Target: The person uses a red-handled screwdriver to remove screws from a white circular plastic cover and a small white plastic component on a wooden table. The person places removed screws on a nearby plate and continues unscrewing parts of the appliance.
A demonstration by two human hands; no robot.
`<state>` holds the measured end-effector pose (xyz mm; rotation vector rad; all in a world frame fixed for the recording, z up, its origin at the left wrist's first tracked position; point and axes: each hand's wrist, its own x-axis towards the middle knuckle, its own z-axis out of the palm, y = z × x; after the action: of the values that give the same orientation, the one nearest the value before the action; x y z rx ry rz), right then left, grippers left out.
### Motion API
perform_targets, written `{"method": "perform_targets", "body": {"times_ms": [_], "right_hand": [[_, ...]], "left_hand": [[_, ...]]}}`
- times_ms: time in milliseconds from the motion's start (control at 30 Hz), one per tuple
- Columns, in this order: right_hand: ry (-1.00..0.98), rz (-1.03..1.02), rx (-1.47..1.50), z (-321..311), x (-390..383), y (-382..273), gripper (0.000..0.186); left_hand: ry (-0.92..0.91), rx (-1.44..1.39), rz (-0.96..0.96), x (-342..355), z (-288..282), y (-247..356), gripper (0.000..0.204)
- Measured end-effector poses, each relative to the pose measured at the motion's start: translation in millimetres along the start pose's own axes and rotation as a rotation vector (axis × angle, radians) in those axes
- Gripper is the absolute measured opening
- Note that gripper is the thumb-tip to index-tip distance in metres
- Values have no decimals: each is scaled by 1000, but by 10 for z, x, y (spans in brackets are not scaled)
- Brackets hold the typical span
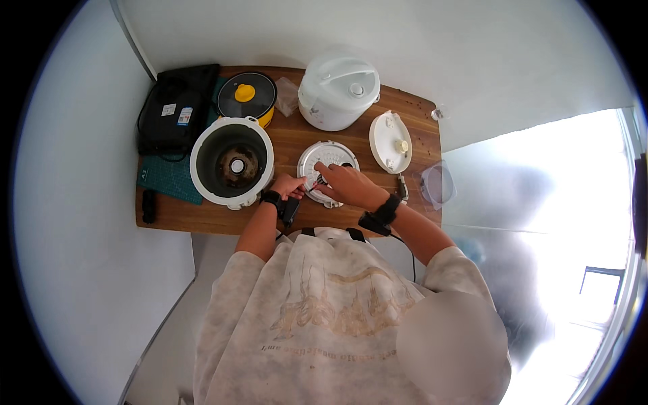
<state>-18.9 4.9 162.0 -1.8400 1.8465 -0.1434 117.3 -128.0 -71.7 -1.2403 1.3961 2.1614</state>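
On the head view I see the left hand (pixel 289 187) and right hand (pixel 345 185), fingers curled, at the near edge of the white disc (pixel 329 154), right of the open cooker shell (pixel 199 163); I cannot tell what they pinch, but I'd steady the disc with 1 hand and work lightly with the other. The shell is stained brown inside; behind it a dark lid (pixel 234 103) hides the yellow pot's (pixel 269 118) contents.

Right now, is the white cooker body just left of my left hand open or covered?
Open: no lid sits on the cooker body, and its grey inner wall, brown-stained bottom and pale round centre piece show.
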Motion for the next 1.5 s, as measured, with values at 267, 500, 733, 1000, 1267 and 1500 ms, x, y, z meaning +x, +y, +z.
{"method": "perform_targets", "body": {"times_ms": [267,500,733,1000,1267,1500], "right_hand": [[-50,104,-36,-56,45,-55,49],[161,-240,-77,182,-27,167,48],[118,-72,-60,113,-33,32,45],[-13,-17,8,85,-25,20,45],[-19,18,34,84,-44,62,50],[72,-164,47,176,-46,159,44]], "left_hand": [[3,-20,33,51,-10,-40,39],[8,-24,29,-22,35,26,39],[17,-15,9,-6,10,10,39],[-1,-12,3,-16,11,8,40],[2,17,-7,0,12,1,41],[-3,5,4,75,7,-58,42]]}}
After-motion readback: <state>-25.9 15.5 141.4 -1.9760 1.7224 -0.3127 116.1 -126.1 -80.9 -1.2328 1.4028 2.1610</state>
